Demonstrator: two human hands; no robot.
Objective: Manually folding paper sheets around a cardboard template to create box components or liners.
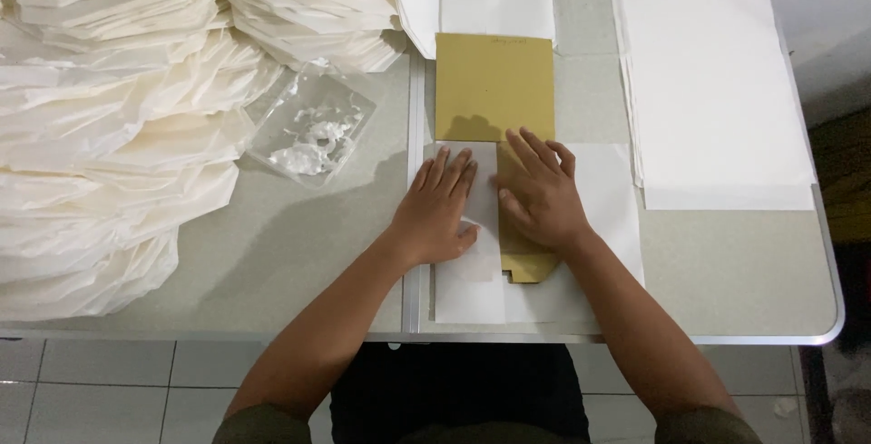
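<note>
Soft overhead light, faint shadows

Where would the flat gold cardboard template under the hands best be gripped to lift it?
Probably by the far edge of the gold cardboard template, coming from the table's far side: that half lies bare, while white paper and both hands, left hand and right hand, cover the near half.

Both bare forearms are reaching far from the near edge, converging. The left hand point(437, 211) is lying flat, palm down, fingers together. The right hand point(541, 190) is pressing flat just beside it, fingers slightly spread.
</note>
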